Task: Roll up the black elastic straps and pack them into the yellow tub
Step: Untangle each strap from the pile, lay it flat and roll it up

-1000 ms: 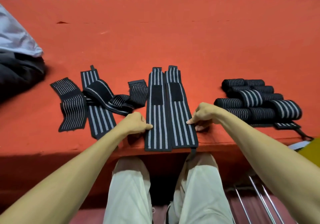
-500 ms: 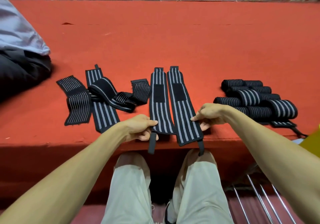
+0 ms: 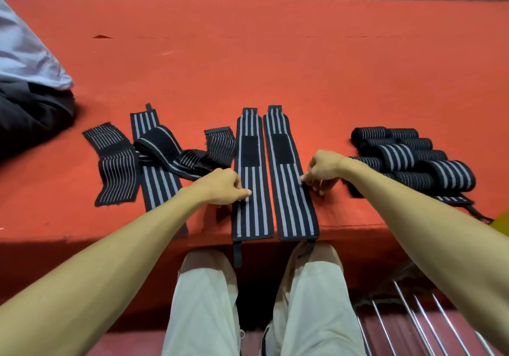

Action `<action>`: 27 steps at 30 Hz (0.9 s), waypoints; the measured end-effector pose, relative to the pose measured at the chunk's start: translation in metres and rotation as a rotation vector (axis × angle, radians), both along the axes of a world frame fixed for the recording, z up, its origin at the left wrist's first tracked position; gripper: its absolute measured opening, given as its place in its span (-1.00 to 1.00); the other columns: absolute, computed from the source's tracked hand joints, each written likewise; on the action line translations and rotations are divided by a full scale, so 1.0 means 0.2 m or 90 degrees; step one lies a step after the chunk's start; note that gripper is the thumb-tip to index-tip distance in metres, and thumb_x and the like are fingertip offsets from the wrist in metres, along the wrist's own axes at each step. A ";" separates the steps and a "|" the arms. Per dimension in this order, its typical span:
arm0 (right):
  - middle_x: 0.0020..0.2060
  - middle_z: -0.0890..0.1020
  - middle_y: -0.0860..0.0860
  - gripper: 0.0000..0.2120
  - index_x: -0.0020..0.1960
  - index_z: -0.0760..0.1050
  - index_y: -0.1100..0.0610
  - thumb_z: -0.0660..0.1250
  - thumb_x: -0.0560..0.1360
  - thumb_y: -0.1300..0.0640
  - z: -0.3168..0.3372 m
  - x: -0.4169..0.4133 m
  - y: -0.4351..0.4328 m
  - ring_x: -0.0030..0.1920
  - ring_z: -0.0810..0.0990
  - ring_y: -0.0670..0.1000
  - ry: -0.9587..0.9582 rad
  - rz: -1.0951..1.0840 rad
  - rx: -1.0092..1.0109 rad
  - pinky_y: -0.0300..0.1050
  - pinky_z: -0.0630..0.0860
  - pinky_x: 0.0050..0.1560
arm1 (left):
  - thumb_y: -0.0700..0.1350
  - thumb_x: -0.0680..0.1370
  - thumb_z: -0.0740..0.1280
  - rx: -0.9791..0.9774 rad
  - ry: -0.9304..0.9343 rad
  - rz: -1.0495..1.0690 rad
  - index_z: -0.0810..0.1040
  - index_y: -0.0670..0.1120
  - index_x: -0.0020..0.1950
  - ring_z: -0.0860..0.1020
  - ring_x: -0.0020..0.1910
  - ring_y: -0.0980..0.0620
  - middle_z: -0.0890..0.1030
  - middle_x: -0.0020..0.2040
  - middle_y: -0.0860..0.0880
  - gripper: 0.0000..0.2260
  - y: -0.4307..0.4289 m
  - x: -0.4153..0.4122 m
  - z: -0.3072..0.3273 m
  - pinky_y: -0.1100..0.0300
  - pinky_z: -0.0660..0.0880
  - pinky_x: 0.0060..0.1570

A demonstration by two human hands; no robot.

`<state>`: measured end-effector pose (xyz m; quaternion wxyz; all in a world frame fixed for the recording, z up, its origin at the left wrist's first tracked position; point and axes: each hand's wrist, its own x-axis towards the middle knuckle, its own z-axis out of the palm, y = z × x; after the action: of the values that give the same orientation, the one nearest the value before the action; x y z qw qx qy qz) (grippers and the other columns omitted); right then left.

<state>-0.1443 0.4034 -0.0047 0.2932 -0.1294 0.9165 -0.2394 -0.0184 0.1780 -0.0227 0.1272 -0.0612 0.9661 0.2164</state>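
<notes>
On tabletop (image 3: pixel 275 66), left hand (image 3: pixel 220 187) pinched left strap (image 3: pixel 252 207), right hand (image 3: pixel 323 169) pinched right strap (image 3: pixel 293 198), rolled straps (image 3: pixel 413 160) heaped alongside, yellow tub (image 3: pixel 503 229) at frame edge, contents hidden.

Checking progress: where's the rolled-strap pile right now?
Head view, right side of the red table: the rolled straps lie heaped just right of the right hand, which pinches the right flat strap.

The red felt surface (image 3: pixel 275 61) carries two flat straps (image 3: pixel 254 209), side by side, their ends at its near edge. Left of them lies a heap of loose straps (image 3: pixel 158 146), right of them a pile of rolled straps (image 3: pixel 396 156), and far left a cloth bundle (image 3: pixel 27 61).
</notes>
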 end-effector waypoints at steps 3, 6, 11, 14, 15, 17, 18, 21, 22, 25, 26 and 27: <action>-0.29 0.67 0.19 -0.82 -0.10 0.57 0.34 0.37 0.54 0.19 0.02 -0.13 -0.06 -0.39 0.64 0.09 0.036 -0.012 -0.060 -0.11 0.63 -0.36 | -0.02 0.58 0.30 0.094 0.058 0.027 0.59 -0.13 -0.08 0.57 -0.29 0.07 0.62 -0.30 -0.01 -0.80 0.02 -0.15 0.03 0.20 0.48 -0.21; -0.30 0.65 0.14 -0.81 -0.21 0.56 0.26 0.36 0.55 0.20 0.03 -0.31 -0.14 -0.37 0.62 0.04 0.072 -0.010 -0.105 -0.16 0.57 -0.40 | -0.13 0.58 0.27 0.235 0.106 0.091 0.58 -0.14 -0.04 0.55 -0.37 0.07 0.61 -0.29 -0.01 -0.87 0.01 -0.36 0.04 0.24 0.47 -0.29; -0.32 0.62 0.06 -0.81 -0.21 0.55 0.20 0.34 0.56 0.16 -0.05 -0.65 -0.31 -0.35 0.56 -0.03 0.127 -0.058 -0.181 -0.20 0.54 -0.31 | -0.18 0.57 0.25 0.361 0.169 0.177 0.55 -0.05 -0.03 0.55 -0.29 0.10 0.58 -0.24 0.03 -0.90 -0.02 -0.75 -0.03 0.23 0.45 -0.22; -0.28 0.60 0.03 -0.82 -0.11 0.58 0.20 0.33 0.56 0.10 -0.18 -0.86 -0.40 -0.33 0.54 -0.02 0.178 -0.094 -0.179 -0.14 0.52 -0.22 | -0.18 0.58 0.23 0.389 0.195 0.210 0.55 -0.01 -0.03 0.55 -0.18 0.07 0.58 -0.17 0.03 -0.88 -0.07 -0.95 -0.11 0.19 0.46 -0.11; -0.26 0.60 0.03 -0.83 -0.08 0.59 0.17 0.33 0.56 0.08 -0.22 -0.92 -0.43 -0.30 0.55 0.00 0.191 -0.107 -0.177 -0.11 0.50 -0.18 | -0.18 0.58 0.23 0.387 0.204 0.213 0.54 0.00 -0.04 0.56 -0.15 0.06 0.59 -0.15 0.04 -0.87 -0.09 -1.00 -0.14 0.18 0.48 -0.08; -0.16 0.64 0.05 -0.85 -0.02 0.60 0.14 0.32 0.55 0.08 -0.28 -1.00 -0.47 -0.12 0.61 0.07 0.226 -0.146 -0.191 -0.08 0.51 -0.03 | -0.19 0.58 0.22 0.372 0.233 0.223 0.55 0.01 -0.06 0.58 -0.10 0.03 0.60 -0.12 0.04 -0.85 -0.11 -1.05 -0.20 0.16 0.50 -0.02; -0.07 0.67 0.08 -0.81 0.04 0.61 0.16 0.31 0.54 0.08 -0.32 -1.05 -0.49 0.01 0.61 0.10 0.247 -0.180 -0.205 -0.08 0.48 0.06 | -0.19 0.58 0.23 0.366 0.252 0.231 0.56 0.00 -0.06 0.59 -0.09 0.01 0.61 -0.12 0.04 -0.85 -0.12 -1.08 -0.24 0.15 0.51 -0.01; 0.14 0.65 0.11 -0.67 0.21 0.58 0.20 0.32 0.55 0.03 -0.40 -1.14 -0.55 0.21 0.56 0.10 0.294 -0.283 -0.260 -0.15 0.38 0.16 | -0.18 0.57 0.26 0.371 0.306 0.253 0.59 0.00 -0.06 0.60 -0.11 0.02 0.63 -0.13 0.01 -0.86 -0.12 -1.10 -0.31 0.10 0.56 0.01; 0.14 0.65 0.10 -0.65 0.22 0.57 0.18 0.33 0.54 -0.01 -0.41 -1.16 -0.58 0.21 0.56 0.10 0.294 -0.302 -0.274 -0.16 0.39 0.15 | -0.17 0.57 0.26 0.381 0.322 0.254 0.59 0.01 -0.08 0.60 -0.12 0.01 0.64 -0.14 0.00 -0.86 -0.13 -1.11 -0.32 0.08 0.57 0.02; 0.13 0.65 0.00 -0.61 0.21 0.57 0.07 0.35 0.51 -0.15 -0.42 -1.19 -0.64 0.20 0.57 0.06 0.267 -0.319 -0.256 -0.11 0.43 0.10 | -0.17 0.57 0.26 0.397 0.349 0.246 0.57 0.02 -0.13 0.60 -0.14 -0.03 0.64 -0.17 -0.03 -0.85 -0.14 -1.12 -0.33 0.05 0.56 0.01; 0.12 0.65 -0.03 -0.65 0.18 0.58 0.04 0.36 0.50 -0.14 -0.42 -1.19 -0.65 0.20 0.57 0.06 0.261 -0.329 -0.239 -0.11 0.43 0.08 | -0.17 0.57 0.27 0.389 0.353 0.237 0.58 0.00 -0.13 0.60 -0.15 -0.03 0.63 -0.19 -0.03 -0.86 -0.14 -1.11 -0.33 0.06 0.55 -0.01; 0.11 0.66 -0.04 -0.72 0.13 0.60 0.00 0.37 0.50 -0.11 -0.41 -1.20 -0.66 0.19 0.57 0.06 0.260 -0.342 -0.222 -0.10 0.43 0.07 | -0.16 0.57 0.27 0.383 0.358 0.231 0.58 -0.01 -0.13 0.59 -0.17 -0.02 0.63 -0.20 -0.03 -0.87 -0.13 -1.11 -0.33 0.08 0.54 -0.04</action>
<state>-0.3835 0.2719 -0.0861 0.0045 0.0229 0.9029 -0.4293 -0.2414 0.1516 -0.0883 -0.1681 -0.1286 0.8308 0.5147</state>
